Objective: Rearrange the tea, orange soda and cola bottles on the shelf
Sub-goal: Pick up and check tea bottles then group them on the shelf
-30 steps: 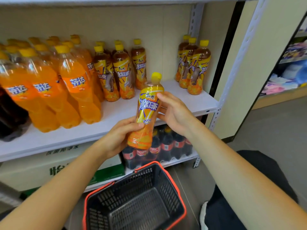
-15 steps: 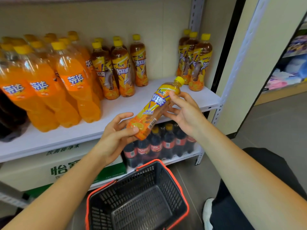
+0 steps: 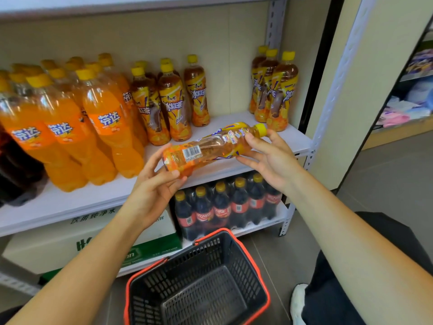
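Observation:
I hold a tea bottle [image 3: 210, 147] nearly flat in front of the white shelf [image 3: 82, 202], yellow cap to the right and barcode facing me. My left hand [image 3: 155, 181] grips its base and my right hand [image 3: 264, 156] grips its neck end. Upright tea bottles [image 3: 173, 106] stand at mid shelf, and three more tea bottles [image 3: 274, 90] stand at the right end. Orange soda bottles [image 3: 70, 123] fill the left part. A dark cola bottle [image 3: 14, 174] shows at the far left, and a pack of cola bottles [image 3: 229, 205] sits on the lower shelf.
A black basket with a red rim [image 3: 199, 285] stands on the floor under my arms. A white and green carton [image 3: 93, 242] fills the lower shelf's left side. The shelf's metal upright [image 3: 337, 73] rises on the right, with grey floor beyond it.
The tea bottle has tipped from upright to almost horizontal, cap swinging right, and turned so its barcode faces me. Both hands kept hold of it.

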Demonstrator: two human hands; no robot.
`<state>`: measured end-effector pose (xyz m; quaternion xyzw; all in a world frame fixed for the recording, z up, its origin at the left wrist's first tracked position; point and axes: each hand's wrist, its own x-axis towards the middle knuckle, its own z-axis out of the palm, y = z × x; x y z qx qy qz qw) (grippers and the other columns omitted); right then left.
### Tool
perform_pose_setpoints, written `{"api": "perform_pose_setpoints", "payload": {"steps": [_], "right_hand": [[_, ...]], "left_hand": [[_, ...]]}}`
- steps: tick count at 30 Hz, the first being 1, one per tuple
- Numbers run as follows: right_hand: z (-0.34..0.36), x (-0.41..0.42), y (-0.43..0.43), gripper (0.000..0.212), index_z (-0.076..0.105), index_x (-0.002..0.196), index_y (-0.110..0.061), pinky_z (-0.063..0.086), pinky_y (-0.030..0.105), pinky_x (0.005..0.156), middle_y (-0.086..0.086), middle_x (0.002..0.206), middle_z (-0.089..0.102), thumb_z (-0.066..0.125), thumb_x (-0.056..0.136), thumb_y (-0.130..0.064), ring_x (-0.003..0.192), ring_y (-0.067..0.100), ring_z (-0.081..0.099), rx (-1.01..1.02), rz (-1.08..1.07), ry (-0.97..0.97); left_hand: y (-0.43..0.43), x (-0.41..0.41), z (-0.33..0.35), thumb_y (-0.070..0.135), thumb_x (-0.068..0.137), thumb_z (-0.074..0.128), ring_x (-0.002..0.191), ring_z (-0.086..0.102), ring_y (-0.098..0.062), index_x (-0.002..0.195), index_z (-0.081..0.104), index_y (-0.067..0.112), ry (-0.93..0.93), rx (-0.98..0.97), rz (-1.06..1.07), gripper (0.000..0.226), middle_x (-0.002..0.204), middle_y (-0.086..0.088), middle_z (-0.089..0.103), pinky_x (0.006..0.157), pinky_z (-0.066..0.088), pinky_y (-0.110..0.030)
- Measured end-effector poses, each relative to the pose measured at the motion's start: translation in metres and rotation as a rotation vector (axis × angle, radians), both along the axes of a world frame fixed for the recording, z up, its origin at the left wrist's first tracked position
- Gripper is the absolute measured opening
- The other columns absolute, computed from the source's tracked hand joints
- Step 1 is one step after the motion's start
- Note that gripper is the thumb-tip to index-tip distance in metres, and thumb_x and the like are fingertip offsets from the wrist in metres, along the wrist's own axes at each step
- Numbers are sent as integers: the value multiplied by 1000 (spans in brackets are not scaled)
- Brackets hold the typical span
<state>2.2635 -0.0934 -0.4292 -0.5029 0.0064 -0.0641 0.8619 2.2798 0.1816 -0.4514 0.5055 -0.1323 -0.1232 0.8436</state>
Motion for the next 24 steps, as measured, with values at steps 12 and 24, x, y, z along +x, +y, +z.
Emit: {"api": "perform_pose_setpoints", "payload": {"steps": [12,24], "right_hand": [[-3,1,5,18,65,105,-8,62,36,73,4,78,73,58,103,-24,81,23,74,-111,-86,49],[-3,-4,10,20,66,115,-7,61,33,83,11,103,74,65,95,-7,96,25,74,-193,-24,-73]], "left_hand": [[9,2,11,35,84,75,76,74,-20,127,66,32,-14,114,92,44,117,-3,73,76,61,-27],[15,13,10,53,75,77,72,75,-20,96,69,12,107,169,305,46,73,-8,71,63,58,-22]]}}
